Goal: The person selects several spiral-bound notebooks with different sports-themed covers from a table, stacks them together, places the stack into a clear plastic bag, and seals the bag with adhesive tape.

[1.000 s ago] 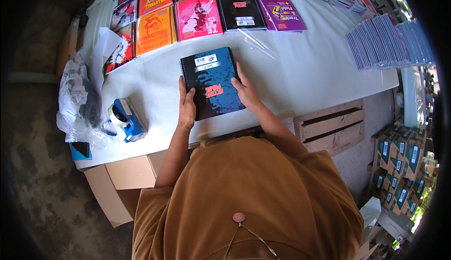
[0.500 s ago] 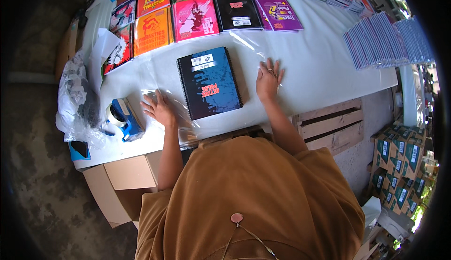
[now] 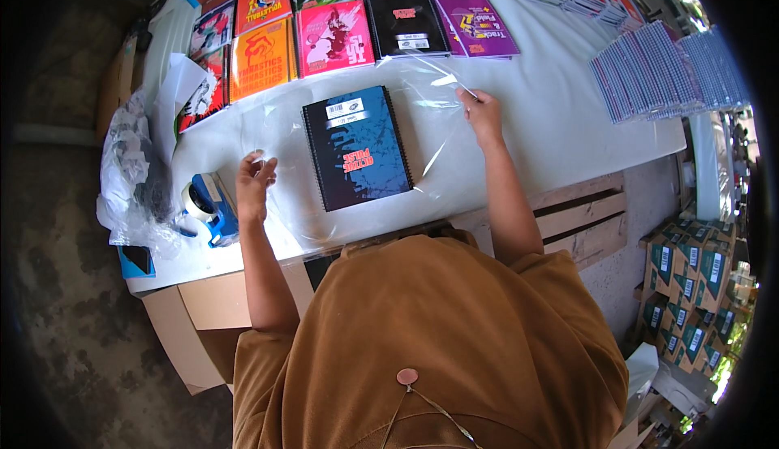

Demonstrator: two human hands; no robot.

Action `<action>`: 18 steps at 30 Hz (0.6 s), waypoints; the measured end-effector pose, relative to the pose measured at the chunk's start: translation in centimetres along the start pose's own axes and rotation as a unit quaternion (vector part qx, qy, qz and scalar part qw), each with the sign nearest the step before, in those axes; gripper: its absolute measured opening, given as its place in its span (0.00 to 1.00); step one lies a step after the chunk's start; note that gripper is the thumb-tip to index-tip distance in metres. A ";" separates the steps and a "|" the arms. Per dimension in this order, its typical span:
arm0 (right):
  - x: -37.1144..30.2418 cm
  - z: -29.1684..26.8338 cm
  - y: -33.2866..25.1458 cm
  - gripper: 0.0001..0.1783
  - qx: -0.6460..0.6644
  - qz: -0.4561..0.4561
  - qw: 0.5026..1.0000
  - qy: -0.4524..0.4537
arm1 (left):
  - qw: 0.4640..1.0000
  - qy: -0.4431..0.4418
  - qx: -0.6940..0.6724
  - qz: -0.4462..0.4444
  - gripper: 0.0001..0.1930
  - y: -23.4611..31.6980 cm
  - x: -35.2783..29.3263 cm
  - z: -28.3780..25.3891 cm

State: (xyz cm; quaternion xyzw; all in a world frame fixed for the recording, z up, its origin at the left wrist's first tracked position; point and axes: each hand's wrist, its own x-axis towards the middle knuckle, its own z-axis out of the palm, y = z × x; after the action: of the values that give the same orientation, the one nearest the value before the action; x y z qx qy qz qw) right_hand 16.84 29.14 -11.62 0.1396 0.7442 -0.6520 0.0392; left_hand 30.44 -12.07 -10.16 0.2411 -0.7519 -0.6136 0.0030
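A spiral-bound notebook [image 3: 361, 161] with a blue and black cover lies on the white table in front of me. Clear plastic film [image 3: 434, 92] spreads around it, catching the light; its exact outline is hard to make out. My right hand [image 3: 484, 114] pinches the film's edge to the right of the notebook, fingers closed and slightly raised. To the notebook's left, my left hand [image 3: 254, 183] has thumb and fingers closed on the film's other side.
A blue tape dispenser [image 3: 219, 212] stands beside my left hand. Crumpled clear plastic [image 3: 128, 173] hangs at the table's left edge. Colourful notebooks [image 3: 334, 36] lie in rows at the back. Stacked notebooks [image 3: 641, 71] fill the right side. An open cardboard box [image 3: 182, 327] sits below the table.
Both hands went from lying spread on the film to pinching it. My right hand moved rightward and lifted its edge; my left moved slightly left. The notebook shifted slightly left.
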 end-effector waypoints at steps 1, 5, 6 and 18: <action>-0.6 -0.2 -1.1 0.24 0.046 0.019 0.999 0.021 | 0.995 0.055 -0.079 -0.001 0.27 1.0 -1.0 0.1; -4.6 -0.4 -4.5 0.21 -0.104 0.075 0.991 -0.037 | 0.977 -0.130 0.122 -0.120 0.23 -0.1 -3.2 -4.1; -4.9 -1.2 -4.2 0.21 -0.107 0.076 0.991 -0.037 | 0.977 -0.130 0.120 -0.122 0.23 -0.4 -3.8 -4.5; -4.5 -1.2 -6.9 0.19 -0.093 0.041 0.965 -0.241 | 0.971 -0.203 -0.125 0.015 0.06 3.4 -4.7 -1.9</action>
State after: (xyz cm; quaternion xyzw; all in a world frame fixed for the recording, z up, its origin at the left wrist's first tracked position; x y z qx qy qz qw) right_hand 19.54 28.84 -3.75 0.0041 0.7640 -0.5919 0.2569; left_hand 33.95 -11.63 -5.22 0.0985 -0.6577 -0.7386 -0.1105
